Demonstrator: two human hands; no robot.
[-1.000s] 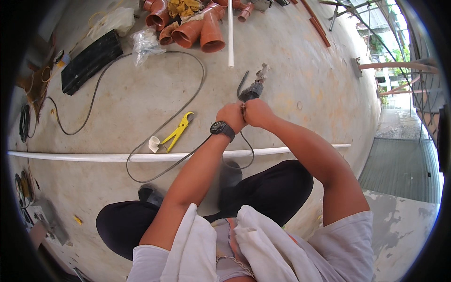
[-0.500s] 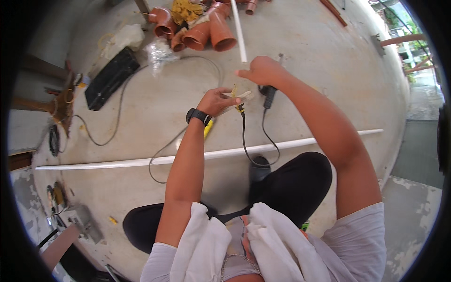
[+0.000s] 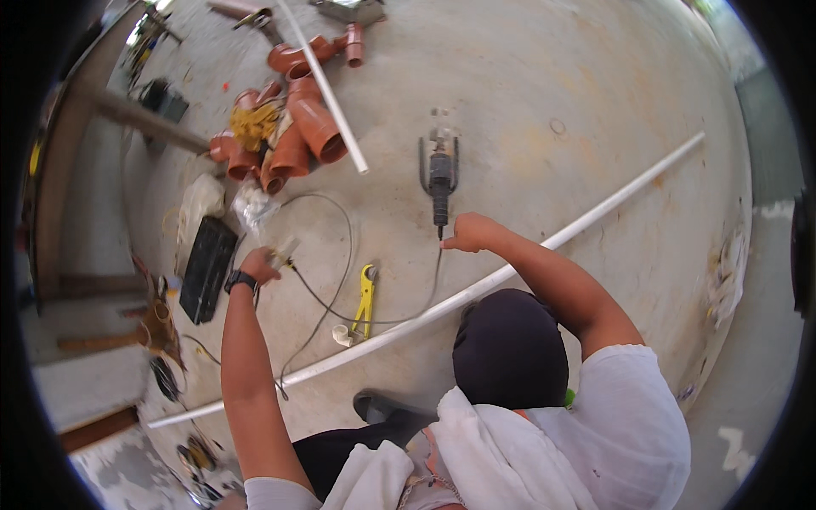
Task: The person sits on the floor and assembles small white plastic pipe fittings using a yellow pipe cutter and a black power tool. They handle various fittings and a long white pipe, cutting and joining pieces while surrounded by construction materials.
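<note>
My left hand point(image 3: 262, 265), with a black watch at the wrist, grips a pale, translucent cable connector point(image 3: 287, 250). From it a black cord point(image 3: 395, 321) curves across the floor to a black heating tool point(image 3: 439, 174) with a U-shaped bracket and a blurred metallic head. My right hand point(image 3: 472, 234) is closed, thumb and finger pinching the cord just below the tool's handle. Between my hands, on the floor, lies a yellow pipe cutter point(image 3: 365, 293). Beside its lower end is a small white pipe fitting point(image 3: 342, 335).
A long white pipe point(image 3: 476, 287) crosses the floor before my knees. Another white pipe point(image 3: 323, 85) lies beyond, beside orange-brown pipe fittings point(image 3: 314, 127) and a yellow cloth point(image 3: 255, 126). At left are a black case point(image 3: 208, 268) and a clear plastic bag point(image 3: 253, 206).
My hands have spread apart, the left moving left with the connector. The tool now shows fully beyond my right hand, which is at its cord. The whole view has swung round.
</note>
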